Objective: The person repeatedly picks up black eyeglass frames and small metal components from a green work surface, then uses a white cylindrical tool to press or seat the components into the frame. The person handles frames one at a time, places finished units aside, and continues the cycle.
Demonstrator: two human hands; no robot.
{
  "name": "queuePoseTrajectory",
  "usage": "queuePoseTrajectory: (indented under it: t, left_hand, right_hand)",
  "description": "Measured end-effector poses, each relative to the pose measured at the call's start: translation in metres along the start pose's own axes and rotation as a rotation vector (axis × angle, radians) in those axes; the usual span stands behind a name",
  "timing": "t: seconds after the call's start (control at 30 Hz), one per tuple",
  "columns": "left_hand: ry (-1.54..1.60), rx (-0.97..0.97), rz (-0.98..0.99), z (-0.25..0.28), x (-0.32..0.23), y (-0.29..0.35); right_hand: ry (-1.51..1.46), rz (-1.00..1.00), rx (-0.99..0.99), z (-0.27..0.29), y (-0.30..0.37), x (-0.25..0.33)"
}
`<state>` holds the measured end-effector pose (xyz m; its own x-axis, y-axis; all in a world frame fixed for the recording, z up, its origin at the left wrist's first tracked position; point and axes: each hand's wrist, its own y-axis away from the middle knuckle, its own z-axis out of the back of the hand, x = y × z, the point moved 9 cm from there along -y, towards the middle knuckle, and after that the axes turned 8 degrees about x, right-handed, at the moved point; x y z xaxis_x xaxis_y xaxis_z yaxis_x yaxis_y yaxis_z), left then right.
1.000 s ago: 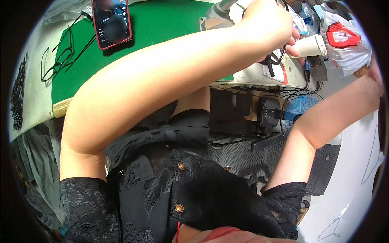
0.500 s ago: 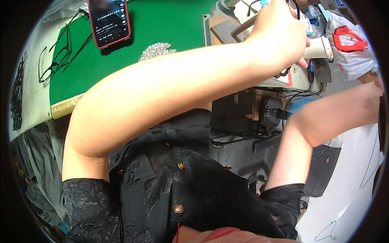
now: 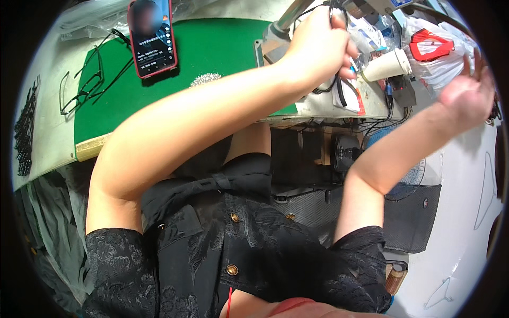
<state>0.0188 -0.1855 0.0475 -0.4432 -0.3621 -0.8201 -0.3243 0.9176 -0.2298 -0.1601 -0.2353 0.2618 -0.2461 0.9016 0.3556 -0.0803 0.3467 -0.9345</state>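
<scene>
My left hand [image 3: 321, 47] is stretched across to the right, over the right part of the worktable. Its fingers are curled around a black looped thing [image 3: 339, 9], thin like a cord or a frame; which it is I cannot tell. Loops of it show above and below the fingers. Just right of that hand, a white paper cup [image 3: 387, 66] lies tilted. My right hand [image 3: 469, 98] is raised at the far right, beside a white plastic bag with a red mark [image 3: 432, 53]. Its fingers are spread, somewhat blurred, and nothing shows in them.
A green mat [image 3: 217, 40] covers the table, with a heap of small silvery pieces [image 3: 205, 79], a phone in a red case [image 3: 152, 42] and black eyeglasses [image 3: 87, 87]. Dark bead strands [image 3: 25, 127] lie at the far left. A metal stand [image 3: 275, 32] and cables [image 3: 389, 100] are on the right; a blue fan [image 3: 405, 164] stands below.
My left hand has moved left and a little down with the black looped thing. My right hand has come into view at the right, fingers spread. The whole view has shifted slightly.
</scene>
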Motion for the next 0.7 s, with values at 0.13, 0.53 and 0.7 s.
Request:
queuePoseTrajectory:
  t: [0.13,0.53,0.7]
  left_hand:
    - [-0.495,0.19,-0.241,0.009,-0.042,0.048]
    - [-0.991,0.145,-0.429,0.057,-0.082,0.107]
    - [-0.943,0.171,-0.267,0.082,-0.088,0.115]
  right_hand:
    - [0.235,-0.197,0.398,-0.077,0.101,-0.03]
    - [-0.775,-0.687,0.542,-0.18,0.187,-0.041]
    - [-0.77,-0.757,0.559,-0.195,0.206,-0.044]
